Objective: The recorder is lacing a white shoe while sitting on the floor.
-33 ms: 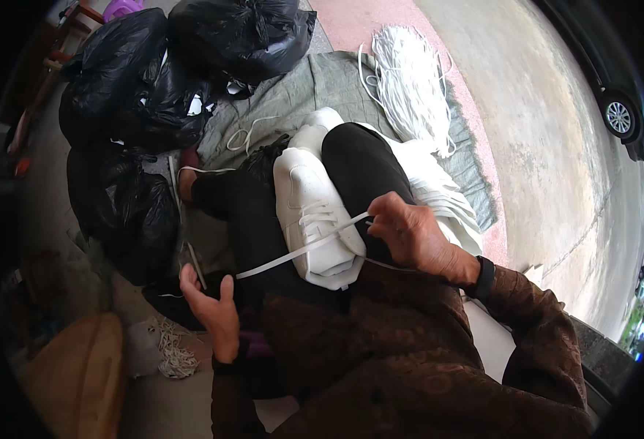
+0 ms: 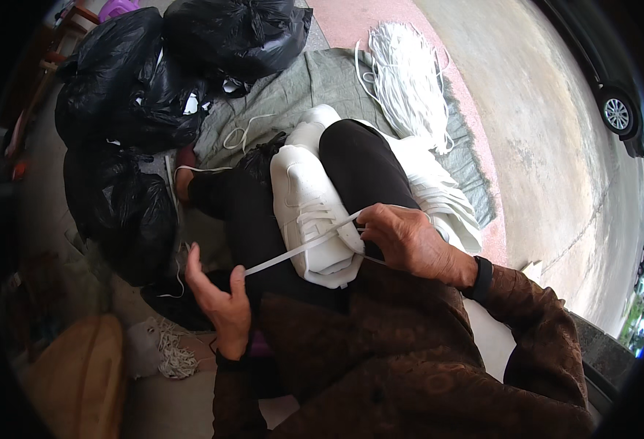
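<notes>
White lace (image 2: 272,262) stretched over the white shoe (image 2: 300,183) between the legs (image 2: 369,168); my right hand (image 2: 410,238) pinched it, fingers curled; my left hand (image 2: 227,311) stood wide open, the lace meeting its thumb.

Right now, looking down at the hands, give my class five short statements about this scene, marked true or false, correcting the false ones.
1. The white lace-up shoe lies between legs in black trousers. True.
2. The left hand is clenched into a fist. False: its thumb and fingers are spread apart.
3. The right hand has the flat white lace in its grip. True.
4. The loose bundle of long white laces lies on a wooden chair. False: it lies at the edge of the grey-green cloth.
5. Shiny black plastic bags stand left of the shoe. True.
</notes>
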Demonstrator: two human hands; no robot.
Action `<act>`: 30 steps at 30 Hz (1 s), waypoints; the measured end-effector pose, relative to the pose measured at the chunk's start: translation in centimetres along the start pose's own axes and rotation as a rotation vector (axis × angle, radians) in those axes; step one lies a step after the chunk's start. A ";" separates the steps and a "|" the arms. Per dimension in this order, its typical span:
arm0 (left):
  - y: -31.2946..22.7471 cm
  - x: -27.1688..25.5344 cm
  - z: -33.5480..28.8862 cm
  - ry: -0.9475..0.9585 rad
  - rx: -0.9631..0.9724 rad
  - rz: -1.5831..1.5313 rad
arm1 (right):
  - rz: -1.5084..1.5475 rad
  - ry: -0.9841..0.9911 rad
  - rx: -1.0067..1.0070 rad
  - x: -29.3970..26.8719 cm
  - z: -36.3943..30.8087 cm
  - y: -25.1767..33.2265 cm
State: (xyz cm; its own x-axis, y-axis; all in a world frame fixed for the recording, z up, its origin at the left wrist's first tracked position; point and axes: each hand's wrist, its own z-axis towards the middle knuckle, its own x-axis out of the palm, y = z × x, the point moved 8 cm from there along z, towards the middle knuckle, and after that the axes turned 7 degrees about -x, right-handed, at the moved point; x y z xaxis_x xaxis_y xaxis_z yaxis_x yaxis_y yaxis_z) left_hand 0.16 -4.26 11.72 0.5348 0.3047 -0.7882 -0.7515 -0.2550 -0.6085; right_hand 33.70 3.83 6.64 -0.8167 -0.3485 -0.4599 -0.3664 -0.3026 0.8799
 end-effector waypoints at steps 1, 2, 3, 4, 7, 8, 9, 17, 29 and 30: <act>-2.9 2.2 0.1 0.101 0.134 0.054 | -0.081 0.064 -0.142 1.0 0.1 1.9; -5.6 4.3 0.0 0.277 0.239 0.034 | -0.163 0.131 -0.286 1.7 0.5 4.0; -7.0 6.1 -0.2 0.526 0.239 0.069 | -0.173 0.133 -0.282 1.6 1.0 4.9; -6.0 7.2 0.0 0.868 -0.076 -0.104 | -0.297 0.144 -0.267 1.5 1.6 5.6; -5.3 1.6 4.4 0.872 -0.518 -1.270 | -0.457 0.153 -0.226 1.2 3.0 6.2; -4.5 -1.8 6.8 0.787 -0.390 -1.511 | -0.452 0.169 -0.202 1.5 3.1 5.7; -2.4 -4.4 8.3 0.690 -0.425 -1.688 | -0.428 0.226 -0.200 2.2 3.0 5.4; 4.6 -5.9 8.2 0.340 -0.639 -1.868 | -0.445 0.289 -0.329 3.9 2.8 5.9; -4.1 7.6 0.3 0.498 -0.278 -0.744 | 0.001 0.017 0.273 2.4 3.9 3.0; -3.9 7.8 0.7 0.495 -0.334 -0.811 | -0.033 0.025 0.184 2.4 4.1 3.5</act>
State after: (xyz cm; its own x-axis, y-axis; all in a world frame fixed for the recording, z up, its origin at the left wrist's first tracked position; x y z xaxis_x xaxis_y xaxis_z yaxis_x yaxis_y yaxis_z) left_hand 7.04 -0.26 8.00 0.9942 0.1038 -0.0280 0.0168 -0.4071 -0.9132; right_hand 28.62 5.53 9.07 -0.7923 -0.3636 -0.4899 -0.4700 -0.1482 0.8701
